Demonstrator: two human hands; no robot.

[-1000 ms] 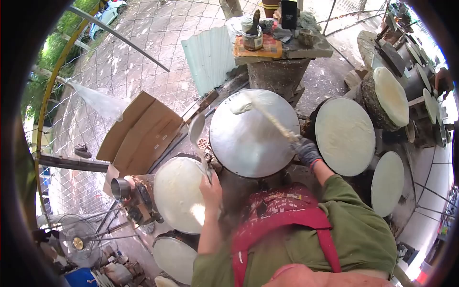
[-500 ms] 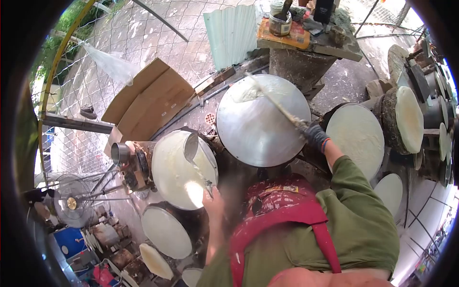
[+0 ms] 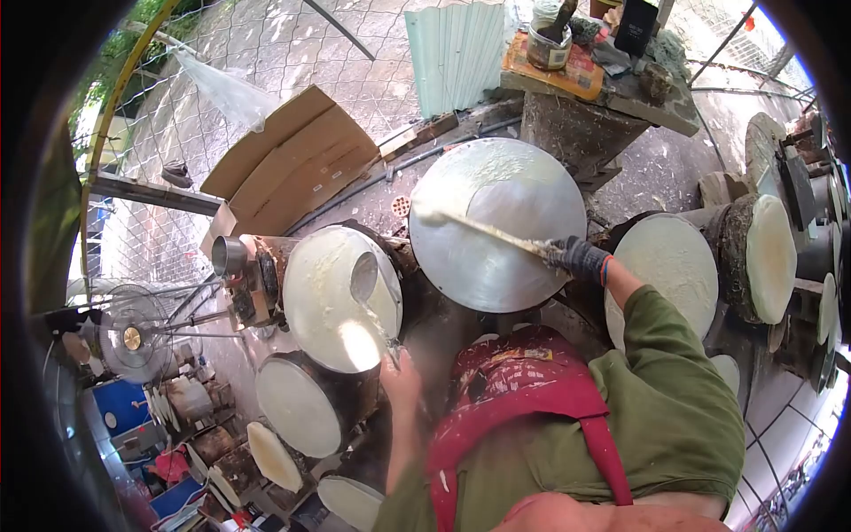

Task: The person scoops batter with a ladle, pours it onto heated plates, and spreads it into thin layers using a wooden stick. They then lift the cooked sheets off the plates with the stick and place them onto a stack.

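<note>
Head view, fisheye, edges cropped dark. Right hand (image 3: 581, 257), gloved, fingers (image 3: 567, 253) wrapped tight round a long spreader stick (image 3: 483, 232), batter-caked tip resting on the left part of the big round metal griddle (image 3: 498, 222). Left hand (image 3: 403, 377), bare, closed on the handle of a ladle (image 3: 363, 279); finger detail blurred by steam or glare, grip itself hard to make out. Ladle bowl held over the batter-covered round (image 3: 332, 297) just left of the griddle, handle end lost in a bright patch. Thin smear of batter across the griddle's top rim, rest of it bare metal.

Counted outward: one bare griddle, one ladle, one stick. White-coated rounds: at least three to the left (image 3: 297, 403), lower ones partly cut off; one large round (image 3: 669, 266) behind the right forearm, partly hidden by the green sleeve; one tilted round (image 3: 769, 257) farther right, more beyond it too small to count. Bench (image 3: 612, 89) above the griddle, with one jar (image 3: 548, 44) and dark clutter, cropped at top. One fan (image 3: 133, 332) at far left. Folded cardboard (image 3: 292, 164) beside the fence.
</note>
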